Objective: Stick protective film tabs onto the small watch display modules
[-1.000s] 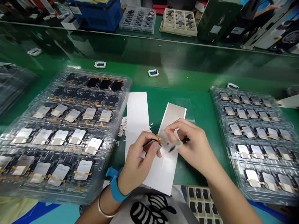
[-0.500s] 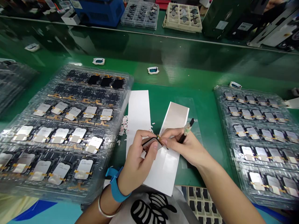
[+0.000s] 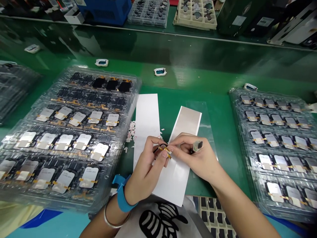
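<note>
Desk first: we've got the left tray along its left side, three near rows of silver-backed modules, dark pockets plus three black squares toward its far edge; can't tell if those dark pockets are filled. Right tray at the desk's right edge shows silver backs with gold tabs in every row in view, so we'd read that side as well along, though we can't verify which tray counts as finished. Blue unit sits on the shelf past the far edge. Below the near edge, a beige tray of dark parts. Two white strips lie mid-desk: left strip and right strip, the latter right under our hands and overlapping a clear sheet. Left hand pinches the module above the strips, in neither tray. Right hand has thumb and index closed at the module's gold flex, a tool tucked in the same hand. We'd call this unit mid-step: flex lies over its back, seating unclear under the fingers. In the way: right forearm between strip and right tray; loose scraps by the left strip's left edge.
</note>
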